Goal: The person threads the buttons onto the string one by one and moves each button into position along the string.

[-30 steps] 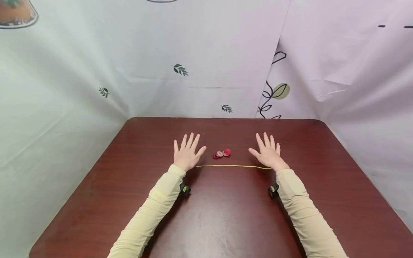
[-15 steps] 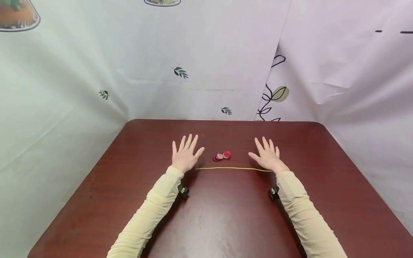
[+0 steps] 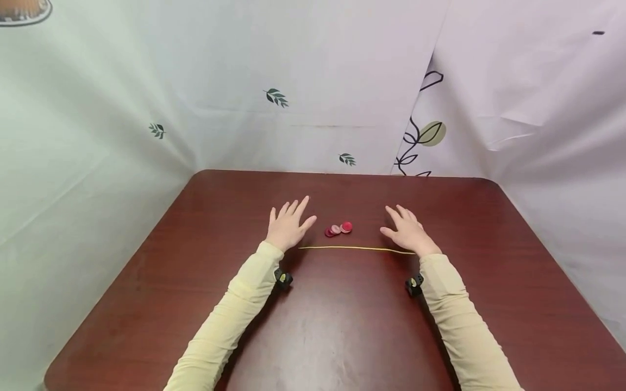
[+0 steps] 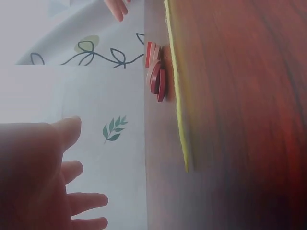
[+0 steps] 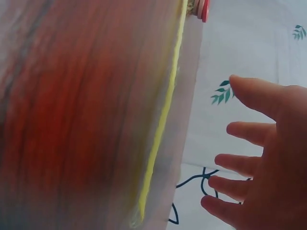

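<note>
Several small round discs in red and pink, looking like buttons (image 3: 335, 229), lie overlapped in a short row on the table. Nearer the person, a thin yellow cord (image 3: 352, 247) stretches almost straight from side to side. My left hand (image 3: 287, 229) is raised over the cord's left end, fingers spread, holding nothing. Over the other end hovers my right hand (image 3: 408, 233), its fingers loosely extended and likewise holding nothing. In the left wrist view the cord (image 4: 178, 100) runs past the buttons (image 4: 156, 76). A frayed tip of the cord (image 5: 163, 115) shows in the right wrist view.
The dark reddish-brown table (image 3: 313, 304) has rounded corners. White sheeting (image 3: 313, 70) printed with leaves encloses it at the back and both sides. A small black wrist camera (image 3: 283, 278) sits on the left sleeve, another camera (image 3: 414, 284) on the right sleeve.
The fingers of both hands have drawn a little closer together, and the left hand has turned slightly inward. The head view has shifted a little. Cord and buttons lie as before.
</note>
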### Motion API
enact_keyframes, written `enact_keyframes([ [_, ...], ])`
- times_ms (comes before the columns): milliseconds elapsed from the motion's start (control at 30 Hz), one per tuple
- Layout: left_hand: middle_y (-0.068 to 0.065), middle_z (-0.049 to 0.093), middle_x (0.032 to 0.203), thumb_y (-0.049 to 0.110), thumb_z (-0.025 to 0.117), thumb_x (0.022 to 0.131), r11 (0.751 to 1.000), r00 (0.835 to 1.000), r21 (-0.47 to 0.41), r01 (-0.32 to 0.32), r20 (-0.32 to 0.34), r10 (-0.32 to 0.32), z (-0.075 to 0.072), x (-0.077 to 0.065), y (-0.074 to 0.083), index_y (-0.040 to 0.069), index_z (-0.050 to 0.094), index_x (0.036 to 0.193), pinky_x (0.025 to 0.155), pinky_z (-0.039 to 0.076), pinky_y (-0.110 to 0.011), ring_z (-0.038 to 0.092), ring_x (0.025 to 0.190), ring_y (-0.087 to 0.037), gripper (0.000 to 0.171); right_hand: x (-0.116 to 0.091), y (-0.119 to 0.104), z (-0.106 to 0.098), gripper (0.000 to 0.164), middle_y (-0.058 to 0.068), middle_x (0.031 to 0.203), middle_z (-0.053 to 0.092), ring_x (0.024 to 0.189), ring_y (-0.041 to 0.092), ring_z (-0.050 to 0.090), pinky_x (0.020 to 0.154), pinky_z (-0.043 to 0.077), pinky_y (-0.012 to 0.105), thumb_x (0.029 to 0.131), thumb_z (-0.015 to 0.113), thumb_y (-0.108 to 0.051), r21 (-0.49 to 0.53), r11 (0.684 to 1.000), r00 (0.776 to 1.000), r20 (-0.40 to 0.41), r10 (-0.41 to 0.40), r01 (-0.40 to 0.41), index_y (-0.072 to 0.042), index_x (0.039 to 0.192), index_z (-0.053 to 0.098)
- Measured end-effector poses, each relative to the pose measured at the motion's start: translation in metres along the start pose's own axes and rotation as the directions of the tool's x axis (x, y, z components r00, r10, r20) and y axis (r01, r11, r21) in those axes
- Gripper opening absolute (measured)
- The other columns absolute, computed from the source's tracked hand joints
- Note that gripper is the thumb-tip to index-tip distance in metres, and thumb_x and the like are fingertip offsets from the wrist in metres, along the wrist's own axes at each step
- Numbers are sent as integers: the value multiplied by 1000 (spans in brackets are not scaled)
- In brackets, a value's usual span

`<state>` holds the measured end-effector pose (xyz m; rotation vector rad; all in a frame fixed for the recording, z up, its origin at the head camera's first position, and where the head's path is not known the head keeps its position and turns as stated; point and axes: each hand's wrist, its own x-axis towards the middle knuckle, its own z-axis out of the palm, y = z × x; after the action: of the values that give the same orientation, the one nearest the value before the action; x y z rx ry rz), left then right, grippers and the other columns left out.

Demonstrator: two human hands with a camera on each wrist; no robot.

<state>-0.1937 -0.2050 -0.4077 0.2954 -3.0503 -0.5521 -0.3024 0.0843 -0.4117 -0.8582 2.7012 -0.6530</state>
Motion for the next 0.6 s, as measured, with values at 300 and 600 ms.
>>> enact_keyframes([
  [300,-13,47,147,47,51,97,1000,1000,-16,-9,-28,8,0,7,2,24,28,153,111,26,-57,43,135,-35,64,5,-4,0,54,32,146,35,135,50,32,107,28,66,97,53,-24,-15,1000,999,-40,-25,25,3,142,40],
  [600,-14,63,128,36,64,92,993,993,-12,-117,11,117,4,22,18,17,48,140,96,49,-47,63,114,-30,54,12,-19,6,30,23,117,63,113,40,58,97,46,54,95,57,-22,-31,998,998,-43,-52,51,1,113,65],
])
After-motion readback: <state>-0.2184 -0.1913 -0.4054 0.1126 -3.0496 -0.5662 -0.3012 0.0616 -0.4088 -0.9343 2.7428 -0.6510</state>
